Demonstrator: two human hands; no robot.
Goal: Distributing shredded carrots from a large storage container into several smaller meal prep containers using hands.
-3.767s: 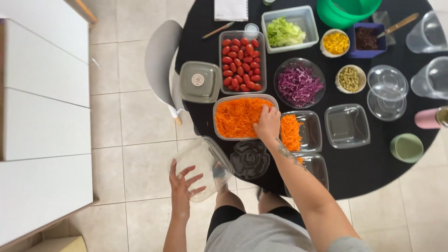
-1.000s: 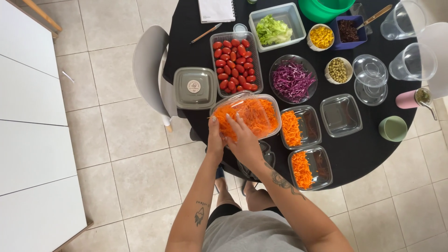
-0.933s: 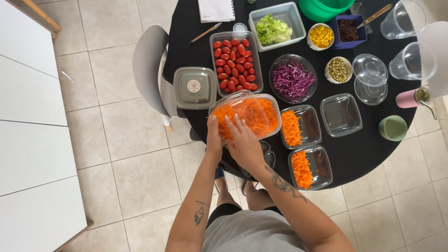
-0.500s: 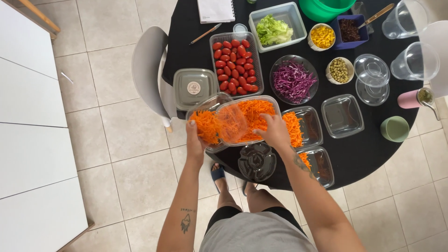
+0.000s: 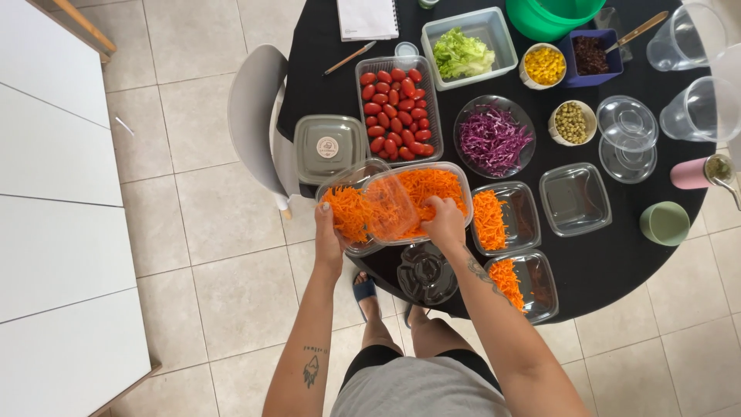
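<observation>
My left hand (image 5: 328,232) holds a clear plastic container (image 5: 363,205) tilted at the table's near left edge, with grated carrot inside it. My right hand (image 5: 446,222) rests in the large clear tub of grated carrot (image 5: 432,189), fingers closed on a pinch of carrot right beside the tilted container. Two more clear containers (image 5: 503,218) (image 5: 525,282) to the right each hold a portion of carrot. A clear round lid or bowl (image 5: 426,272) lies under my right forearm.
On the round black table (image 5: 617,262) stand a tray of cherry tomatoes (image 5: 395,108), lettuce tub (image 5: 467,50), red cabbage bowl (image 5: 494,139), corn (image 5: 544,66), peas (image 5: 571,122), an empty container (image 5: 575,199), a lidded container (image 5: 330,147), cups and jugs. A white chair (image 5: 258,123) stands left.
My left hand lifted a clear container up to the carrot tub and tilted it. My right hand moved from the tub's near edge into the carrot, and carrot now lies in the held container.
</observation>
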